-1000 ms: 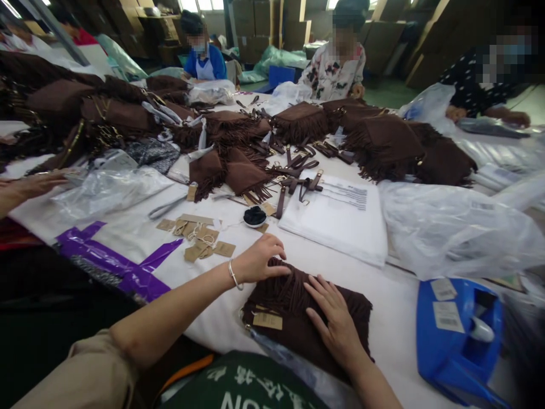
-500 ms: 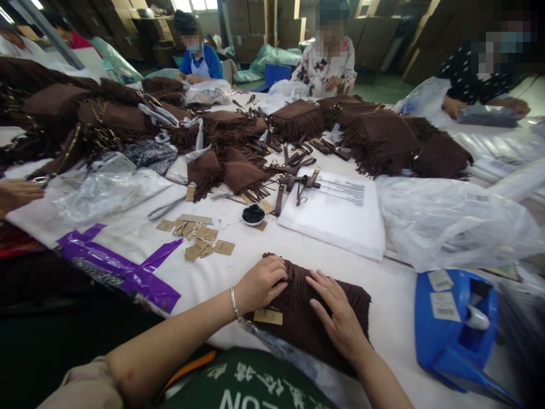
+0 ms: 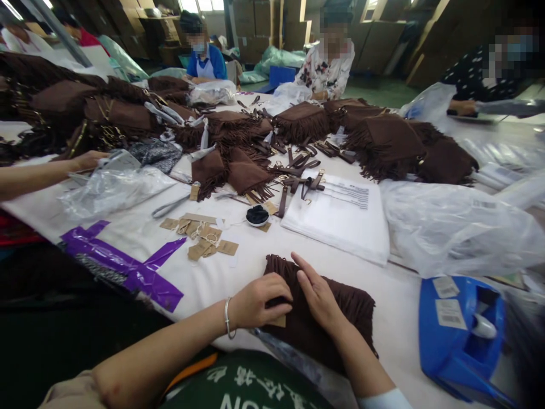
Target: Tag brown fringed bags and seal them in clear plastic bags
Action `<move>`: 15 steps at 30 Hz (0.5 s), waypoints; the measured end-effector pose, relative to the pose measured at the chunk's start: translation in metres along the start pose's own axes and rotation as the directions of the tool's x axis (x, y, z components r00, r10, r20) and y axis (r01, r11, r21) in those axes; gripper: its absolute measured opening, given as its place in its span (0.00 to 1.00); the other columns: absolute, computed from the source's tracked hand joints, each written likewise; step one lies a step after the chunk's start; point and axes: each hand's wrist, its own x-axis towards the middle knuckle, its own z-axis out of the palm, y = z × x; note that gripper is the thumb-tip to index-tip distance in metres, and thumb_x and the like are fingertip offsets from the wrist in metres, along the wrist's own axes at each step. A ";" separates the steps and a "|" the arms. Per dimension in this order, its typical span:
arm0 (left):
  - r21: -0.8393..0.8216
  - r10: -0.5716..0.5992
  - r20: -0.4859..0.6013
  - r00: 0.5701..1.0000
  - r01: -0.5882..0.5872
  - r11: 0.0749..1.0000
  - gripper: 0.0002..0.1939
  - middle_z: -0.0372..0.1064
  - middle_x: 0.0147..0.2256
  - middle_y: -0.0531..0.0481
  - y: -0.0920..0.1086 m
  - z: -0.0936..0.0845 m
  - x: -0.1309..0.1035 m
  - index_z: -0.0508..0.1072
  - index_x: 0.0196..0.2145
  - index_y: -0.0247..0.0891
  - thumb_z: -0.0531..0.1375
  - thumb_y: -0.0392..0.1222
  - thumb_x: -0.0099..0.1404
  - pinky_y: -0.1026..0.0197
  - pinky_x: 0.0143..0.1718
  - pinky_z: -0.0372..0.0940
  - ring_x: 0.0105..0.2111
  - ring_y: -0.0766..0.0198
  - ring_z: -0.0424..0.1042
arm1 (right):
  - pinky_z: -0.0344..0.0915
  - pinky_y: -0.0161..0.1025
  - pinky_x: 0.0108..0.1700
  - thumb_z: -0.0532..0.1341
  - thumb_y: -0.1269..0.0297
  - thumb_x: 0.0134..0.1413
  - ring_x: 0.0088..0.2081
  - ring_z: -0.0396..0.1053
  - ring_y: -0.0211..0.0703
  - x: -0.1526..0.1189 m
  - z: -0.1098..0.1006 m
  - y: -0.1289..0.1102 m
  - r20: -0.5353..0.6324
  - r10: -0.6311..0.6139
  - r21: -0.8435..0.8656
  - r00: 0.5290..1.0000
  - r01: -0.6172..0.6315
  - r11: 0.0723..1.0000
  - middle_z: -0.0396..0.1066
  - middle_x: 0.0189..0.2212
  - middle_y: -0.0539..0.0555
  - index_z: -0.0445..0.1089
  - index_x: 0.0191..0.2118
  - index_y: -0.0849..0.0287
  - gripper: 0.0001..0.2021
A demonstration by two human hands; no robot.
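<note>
While white cloth covers the counter before me, a long heap of brown fringed bags runs along its far side. To my right a big plastic bag lies crumpled, and just left of it sits a flat white stack of plastic with brown straps resting on its corner. Nearest me, by the close edge, the brown bag lies flat under both my hands. To its right, apart from it, sits a blue plastic holder with two white labels; well to the left, purple tape is stuck along the edge. My right grip is stretched out, fingers straight, resting against the bag without clasping it. My left grip is half curled over the bag, fingers bent toward the thumb; I cannot tell whether it pinches any of the cloth. Beyond the bag, a small dish of something black sits near scattered tan tags. A bracelet rings my left wrist, and another tan tag shows beneath the curled fingers.
</note>
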 end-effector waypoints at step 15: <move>0.529 -0.133 0.240 0.962 -0.014 0.848 0.04 0.66 0.37 0.42 -0.037 -0.004 0.063 0.70 0.32 0.33 0.59 0.35 0.57 0.53 0.46 0.62 0.44 0.52 0.61 | 0.50 0.53 0.64 0.48 0.49 0.62 0.59 0.59 0.46 0.004 -0.003 0.002 -0.165 0.156 0.481 0.974 -0.059 0.875 0.59 0.59 0.55 0.57 0.60 0.52 0.24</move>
